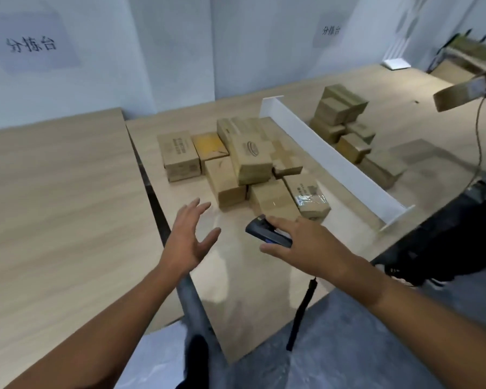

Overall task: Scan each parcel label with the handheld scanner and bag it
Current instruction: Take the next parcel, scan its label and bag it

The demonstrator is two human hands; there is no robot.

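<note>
A dark handheld scanner (pixel 267 231) sits in my right hand (pixel 309 245), its head pointing left and away toward the boxes; a black wrist strap (pixel 302 313) hangs from it. My left hand (pixel 190 237) hovers over the table with fingers spread, holding nothing, just short of the nearest box. A pile of several brown cardboard parcels (pixel 244 161) lies on the wooden table (pixel 236 276) in front of both hands. The closest parcels are a plain box (pixel 272 202) and one with clear tape (pixel 310 197).
A white upright divider (pixel 328 155) runs diagonally across the table; a second stack of several parcels (pixel 345 127) lies beyond it. Another table (pixel 54 220) stands at the left across a dark gap. Dark bag material (pixel 443 242) hangs at the right edge. Grey floor shows below.
</note>
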